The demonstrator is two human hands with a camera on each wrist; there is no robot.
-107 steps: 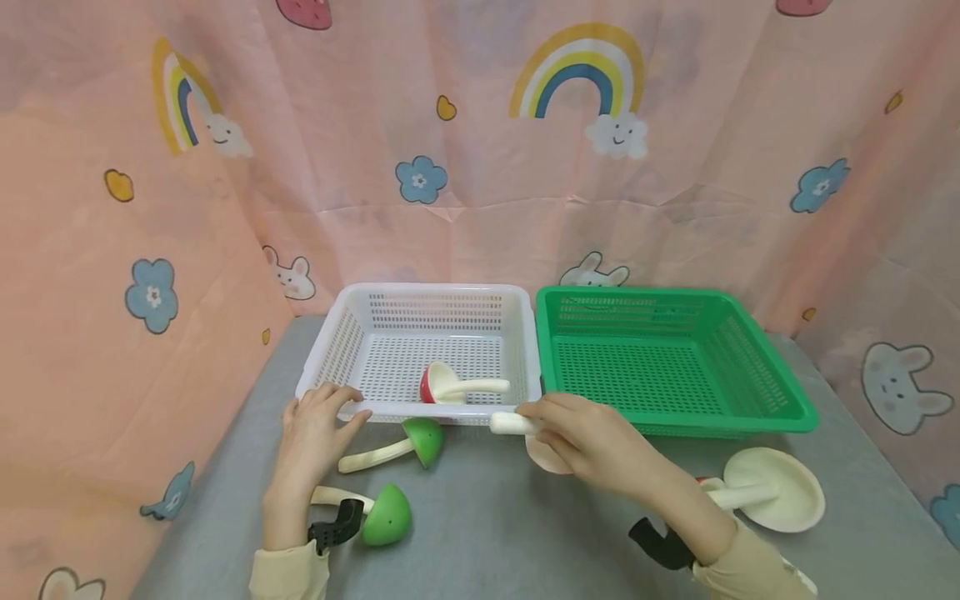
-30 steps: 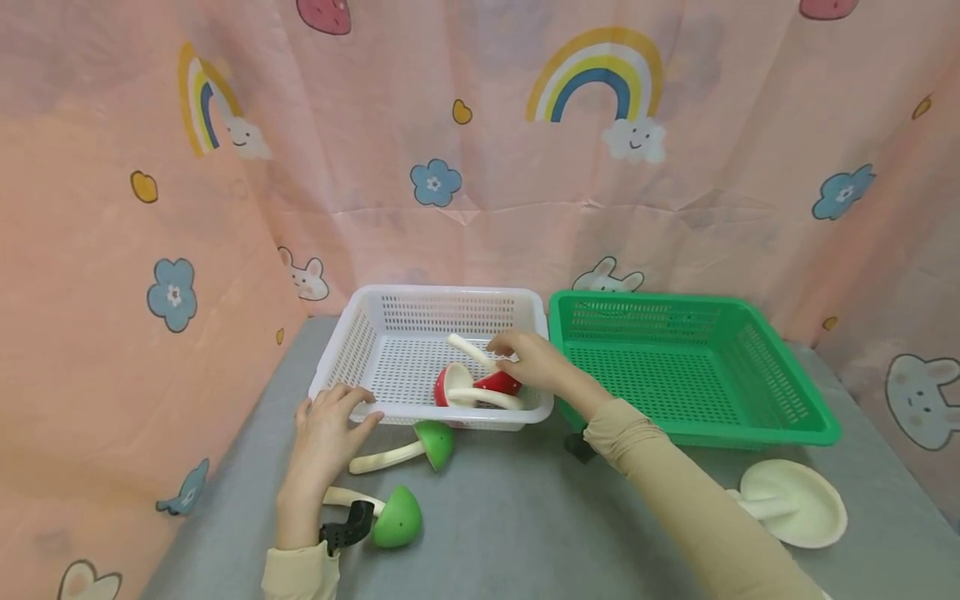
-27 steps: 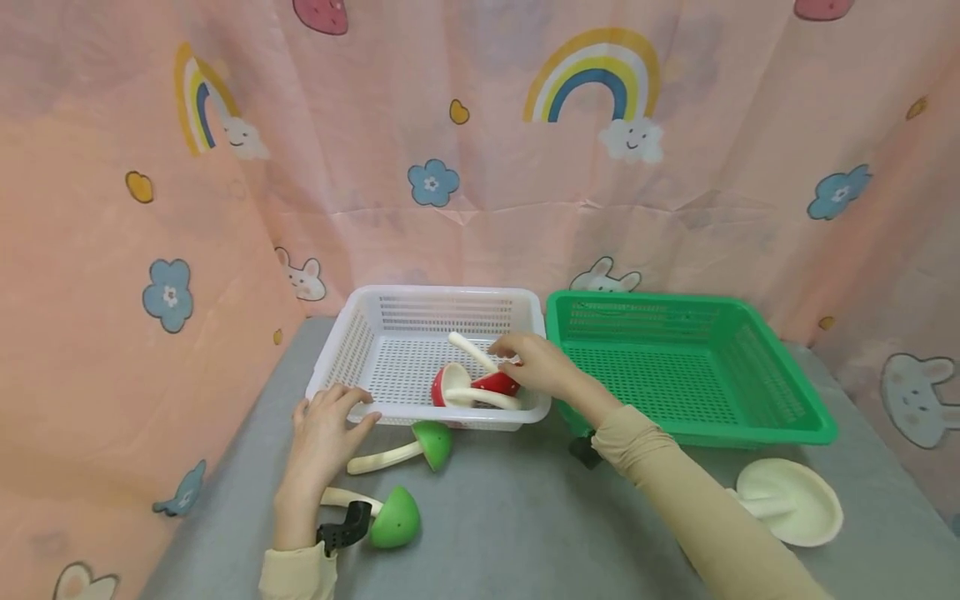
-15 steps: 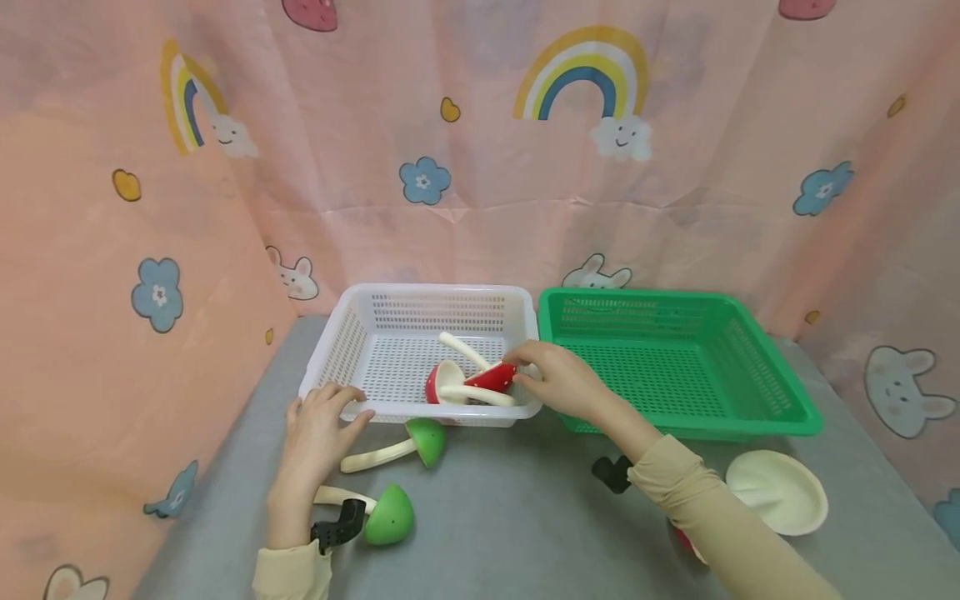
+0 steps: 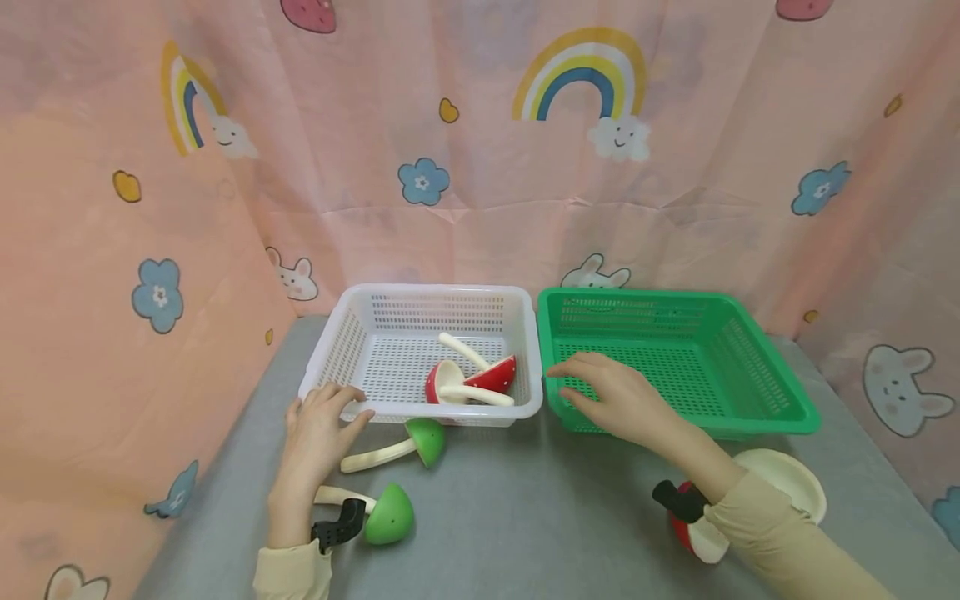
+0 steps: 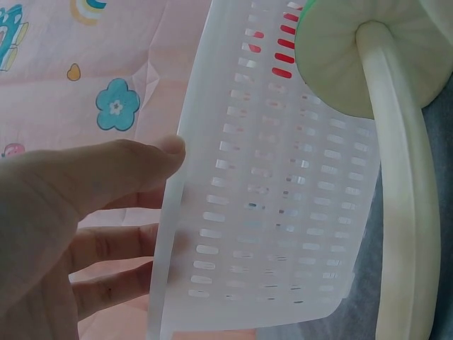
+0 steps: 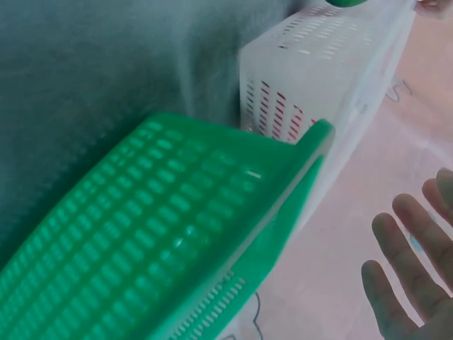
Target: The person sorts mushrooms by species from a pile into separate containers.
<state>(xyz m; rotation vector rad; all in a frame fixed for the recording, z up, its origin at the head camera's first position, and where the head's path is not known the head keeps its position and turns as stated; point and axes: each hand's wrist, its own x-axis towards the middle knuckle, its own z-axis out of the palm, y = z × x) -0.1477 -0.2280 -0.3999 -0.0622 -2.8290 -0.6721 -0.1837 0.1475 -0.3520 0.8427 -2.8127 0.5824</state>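
Note:
My left hand holds the front-left rim of a white plastic basket, its thumb outside and its fingers over the edge. Two red-capped toy mushrooms lie in that basket: one with its pale underside showing, the other leaning beside it. My right hand, fingers spread and holding nothing, hovers over the near-left side of a green basket. On the table before the white basket lie two green-capped toy mushrooms, one close to its wall and another nearer me.
By my right wrist, partly covered by the wrist camera, lies a red-capped piece. A broad pale cap sits behind my right sleeve, mostly hidden. The baskets stand side by side against a patterned pink curtain on the grey table.
My right hand carried a red-capped mushroom into the white basket and let go of it. It has since drawn back rightward to the green basket. My left hand has stayed at the rim.

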